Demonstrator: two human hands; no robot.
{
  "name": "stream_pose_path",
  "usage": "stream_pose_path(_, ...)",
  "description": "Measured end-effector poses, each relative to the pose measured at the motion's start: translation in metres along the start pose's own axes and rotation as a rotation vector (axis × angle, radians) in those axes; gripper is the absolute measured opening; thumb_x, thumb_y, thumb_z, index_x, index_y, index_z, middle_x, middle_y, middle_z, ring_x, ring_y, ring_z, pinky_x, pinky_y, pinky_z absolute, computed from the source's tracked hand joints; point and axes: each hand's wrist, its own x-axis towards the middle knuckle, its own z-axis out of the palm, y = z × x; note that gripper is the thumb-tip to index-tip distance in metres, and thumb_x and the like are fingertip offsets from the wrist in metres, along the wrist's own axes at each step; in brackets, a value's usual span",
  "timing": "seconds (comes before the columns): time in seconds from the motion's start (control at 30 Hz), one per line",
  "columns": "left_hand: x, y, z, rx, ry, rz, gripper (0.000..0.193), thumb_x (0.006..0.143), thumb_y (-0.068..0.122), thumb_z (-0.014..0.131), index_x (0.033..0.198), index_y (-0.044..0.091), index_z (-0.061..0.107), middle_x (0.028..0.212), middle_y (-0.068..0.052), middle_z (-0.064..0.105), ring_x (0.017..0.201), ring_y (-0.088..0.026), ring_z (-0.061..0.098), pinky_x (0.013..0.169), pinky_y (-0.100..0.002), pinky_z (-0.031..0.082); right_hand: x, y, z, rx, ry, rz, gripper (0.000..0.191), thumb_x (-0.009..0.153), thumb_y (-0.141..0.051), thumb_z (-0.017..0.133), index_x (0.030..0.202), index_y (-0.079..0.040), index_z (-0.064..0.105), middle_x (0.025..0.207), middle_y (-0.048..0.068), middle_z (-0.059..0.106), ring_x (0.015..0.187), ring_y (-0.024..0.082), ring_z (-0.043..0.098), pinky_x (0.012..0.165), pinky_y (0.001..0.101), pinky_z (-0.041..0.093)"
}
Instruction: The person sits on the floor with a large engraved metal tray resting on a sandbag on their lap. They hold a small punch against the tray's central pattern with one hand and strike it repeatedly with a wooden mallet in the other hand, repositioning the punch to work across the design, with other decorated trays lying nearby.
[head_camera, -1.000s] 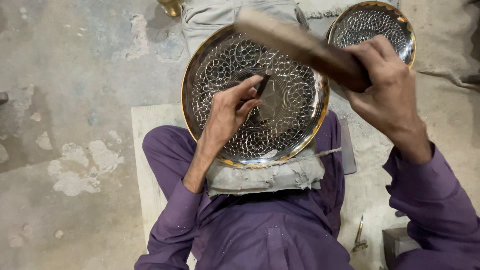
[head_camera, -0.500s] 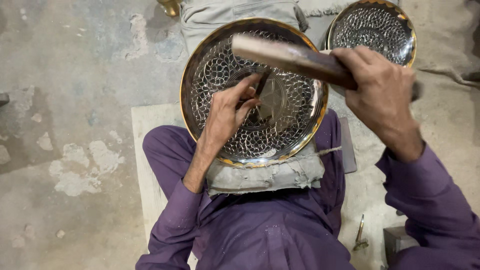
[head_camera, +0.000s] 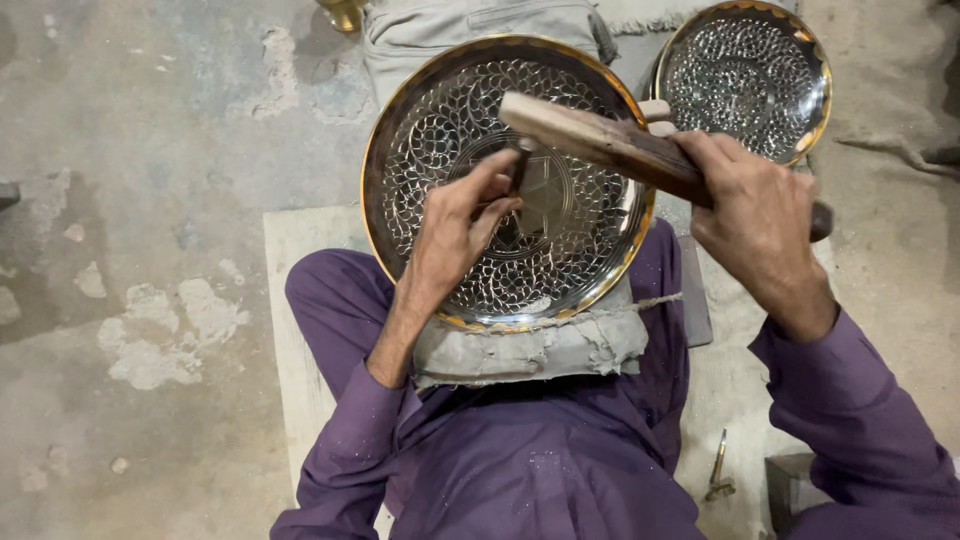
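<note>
A large round engraved metal plate (head_camera: 590, 290) with a golden rim rests on a grey padded block (head_camera: 530, 350) over my lap. My left hand (head_camera: 455, 225) pinches a small metal chisel (head_camera: 520, 165) upright against the plate's middle. My right hand (head_camera: 755, 220) grips a wooden mallet (head_camera: 600, 140), whose head is down at the top of the chisel.
A second engraved plate (head_camera: 745, 75) lies at the top right. A small metal punch (head_camera: 718, 470) lies on the pale mat (head_camera: 290, 260) by my right leg. A brass object (head_camera: 342, 12) stands at the top edge. Worn concrete floor (head_camera: 130, 200) spreads to the left.
My right hand has swung the mallet down from a raised tilt onto the chisel's top. My left hand and the plate have stayed in place.
</note>
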Motion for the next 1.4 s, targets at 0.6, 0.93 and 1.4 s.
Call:
stream_pose_path(0.6,-0.010,-0.009,0.017,0.055,0.107,-0.004,0.051,0.096,0.009,0.074,0.143,0.015,0.055,0.111,-0.015,0.077,0.099,-0.026,0.079,0.080,-0.035,0.068,0.027,-0.018,-0.050,0.311,0.151,-0.319,0.051,0.095,-0.017,0.074,0.144,-0.018,0.057,0.118,0.013,0.071,0.090,0.029,0.073,0.078,0.0392,0.061)
stream_pose_path(0.93,-0.015,-0.005,0.022,0.042,0.148,-0.051,0.050,0.097,0.006,0.070,0.144,0.012,0.053,0.102,-0.014,0.078,0.092,-0.023,0.080,0.076,-0.034,0.070,0.032,-0.019,-0.041,-0.154,0.189,-0.342,0.044,0.100,-0.032,0.074,0.143,-0.027,0.066,0.086,0.000,0.070,0.065,0.014,0.063,0.053,0.0321,0.048)
stream_pose_path(1.4,-0.020,-0.006,0.033,-0.006,0.209,-0.051,0.054,0.098,0.000,0.068,0.148,0.013,0.051,0.102,-0.013,0.077,0.091,-0.022,0.080,0.073,-0.034,0.070,0.037,-0.033,-0.053,-0.241,0.073,-0.327,0.041,0.100,-0.027,0.071,0.140,-0.023,0.067,0.077,-0.002,0.069,0.059,0.012,0.063,0.051,0.0286,0.050)
